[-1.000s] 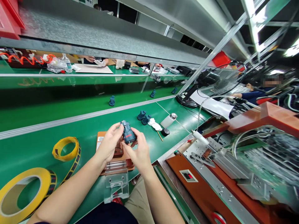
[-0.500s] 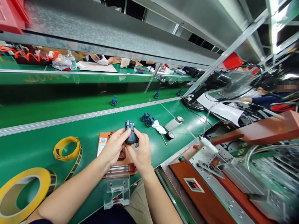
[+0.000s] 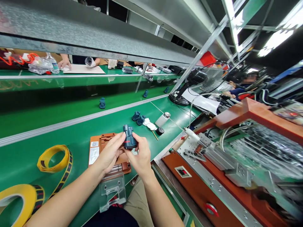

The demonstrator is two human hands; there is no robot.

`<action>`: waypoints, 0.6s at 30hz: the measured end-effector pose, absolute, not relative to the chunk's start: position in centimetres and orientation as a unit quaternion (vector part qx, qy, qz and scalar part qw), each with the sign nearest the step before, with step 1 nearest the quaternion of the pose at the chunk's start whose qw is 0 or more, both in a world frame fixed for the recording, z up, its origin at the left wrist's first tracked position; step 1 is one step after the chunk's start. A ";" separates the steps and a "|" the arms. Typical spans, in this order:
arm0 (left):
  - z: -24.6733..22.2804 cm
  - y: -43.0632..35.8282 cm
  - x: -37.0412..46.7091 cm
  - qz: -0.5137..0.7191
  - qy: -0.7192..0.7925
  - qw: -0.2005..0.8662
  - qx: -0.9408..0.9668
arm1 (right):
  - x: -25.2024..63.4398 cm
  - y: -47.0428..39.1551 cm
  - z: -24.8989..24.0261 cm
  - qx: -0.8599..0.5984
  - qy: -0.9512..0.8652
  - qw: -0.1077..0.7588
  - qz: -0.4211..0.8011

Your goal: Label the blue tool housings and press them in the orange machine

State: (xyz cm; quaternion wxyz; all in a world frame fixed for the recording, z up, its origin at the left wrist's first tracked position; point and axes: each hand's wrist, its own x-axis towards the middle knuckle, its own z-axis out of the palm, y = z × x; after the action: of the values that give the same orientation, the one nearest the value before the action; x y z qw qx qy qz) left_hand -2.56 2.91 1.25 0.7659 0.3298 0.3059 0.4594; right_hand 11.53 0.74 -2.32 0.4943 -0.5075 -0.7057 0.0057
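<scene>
Dark-blue moulded-plastic housing with red stripe (image 3: 129, 138) — over the orange-brown slotted fixture (image 3: 104, 143) | left hand (image 3: 110, 153) and right hand (image 3: 142, 154): fingers gripping its opposite sides | likely light, stiff, slightly slick — best held by the broad base

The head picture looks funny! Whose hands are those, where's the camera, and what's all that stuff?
These are one person's own bare hands, not a robot's. The camera is worn on that person's head, looking forward and down, so you see the work from above. The left hand and right hand together hold a dark blue part with a red mark. Below it is a brown block. On the green table are two more blue parts, a white bottle and two rolls of yellow tape. To the right is a brown and silver machine; I can't tell what it does.
</scene>
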 end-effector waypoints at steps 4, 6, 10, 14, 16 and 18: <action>1.4 2.4 -2.2 0.439 0.292 0.778 0.341 | 11.9 -0.2 -2.3 -0.510 -0.705 0.492 0.004; 1.5 2.1 -2.1 0.422 0.284 0.785 0.355 | 12.1 -0.6 -2.5 -0.514 -0.700 0.496 0.013; 1.6 1.7 -1.8 0.403 0.292 0.789 0.360 | 12.4 -1.5 -3.3 -0.522 -0.692 0.498 0.035; 1.4 1.4 -1.7 0.391 0.296 0.795 0.357 | 12.5 -2.5 -3.6 -0.506 -0.703 0.495 0.068; 1.4 1.4 -1.7 0.385 0.297 0.796 0.361 | 12.6 -3.1 -3.7 -0.496 -0.706 0.494 0.103; 1.3 1.4 -1.7 0.381 0.302 0.790 0.373 | 13.0 -3.6 -4.1 -0.489 -0.698 0.503 0.142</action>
State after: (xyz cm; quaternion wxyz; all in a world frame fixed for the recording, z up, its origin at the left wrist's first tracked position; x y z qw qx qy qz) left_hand -1.74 1.37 1.32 0.7902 0.3733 0.3019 0.3810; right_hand 12.98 -3.57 -4.09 0.5031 -0.4894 -0.6980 0.1417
